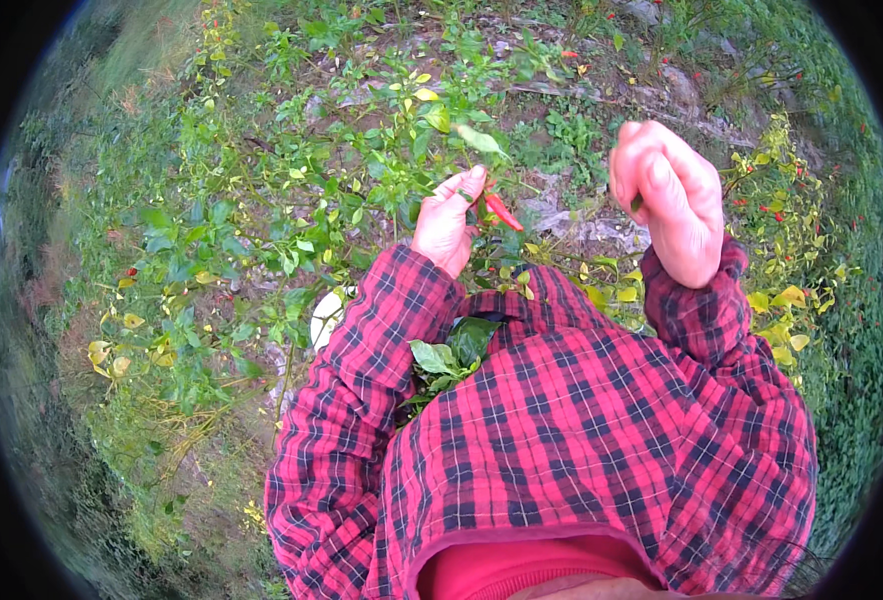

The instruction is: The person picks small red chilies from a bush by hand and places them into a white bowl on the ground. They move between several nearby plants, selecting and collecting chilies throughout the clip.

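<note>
My left hand [446, 222] is closed, its thumb and fingers pinching a leafy pepper sprig among the plants. A slim red chili pepper [503, 212] hangs just right of those fingertips, with a second bit of red beside it. A pale green leaf [480, 139] stands above the hand. Further right, my right hand [669, 198] is raised with its fingers curled into a fist. A small dark green bit shows at the edge of its palm; what the fist holds is otherwise hidden.
Pepper plants [261, 215] with green and yellowing leaves spread at left and ahead. Yellow-leaved plants [786, 300] with small red peppers stand at right. Greyish sheeting [601, 228] lies on the soil. A white object [328, 318] is partly hidden by my left sleeve; green leaves [451, 358] poke up against my shirt.
</note>
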Tool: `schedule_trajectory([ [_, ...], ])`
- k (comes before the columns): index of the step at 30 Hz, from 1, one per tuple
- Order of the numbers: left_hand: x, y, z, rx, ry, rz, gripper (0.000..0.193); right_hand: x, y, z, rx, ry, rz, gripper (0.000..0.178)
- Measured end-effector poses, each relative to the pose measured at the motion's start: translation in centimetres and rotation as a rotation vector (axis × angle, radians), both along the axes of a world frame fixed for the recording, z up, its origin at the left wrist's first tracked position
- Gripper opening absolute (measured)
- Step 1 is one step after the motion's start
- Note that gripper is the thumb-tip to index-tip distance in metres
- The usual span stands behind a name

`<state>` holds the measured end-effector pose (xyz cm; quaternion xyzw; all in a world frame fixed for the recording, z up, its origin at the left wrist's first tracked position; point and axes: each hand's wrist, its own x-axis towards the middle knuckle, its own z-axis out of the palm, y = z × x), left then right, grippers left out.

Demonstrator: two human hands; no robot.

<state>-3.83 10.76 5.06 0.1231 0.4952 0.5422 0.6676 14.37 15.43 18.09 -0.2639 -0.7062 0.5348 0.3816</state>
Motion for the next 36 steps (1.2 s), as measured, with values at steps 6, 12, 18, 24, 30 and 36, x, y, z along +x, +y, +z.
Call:
schedule_trajectory([
  [6, -0.1, -0.1, -0.2, 0.005, -0.051, 0.018, 0.02, -0.7, 0.0, -6.9, -0.889, -0.117, 0.239, 0.018],
  [12, 0.5, -0.3, 0.1, 0.018, -0.013, -0.017, 0.019, -2.0, -0.9, -9.8, -1.04, -0.064, 0.18, 0.032],
  [18, 1.0, -0.4, -0.2, 0.101, 0.033, -0.02, 0.019, -2.8, -1.5, -10.1, -1.12, -0.093, 0.152, 0.029],
  [24, 1.2, -0.6, 0.1, 0.179, -0.038, -0.056, 0.017, -3.2, -1.7, -10.2, -0.696, -0.035, 0.022, 0.025],
  [30, 1.1, -0.5, 0.9, 0.107, -0.072, -0.011, 0.011, -2.9, -2.4, -5.4, 0.111, -0.332, -0.056, 0.017],
  [36, -0.2, -2.9, 0.4, 0.114, 0.526, -0.492, 0.014, -0.7, 4.1, -2.7, -0.385, 0.168, 0.003, 0.018],
])
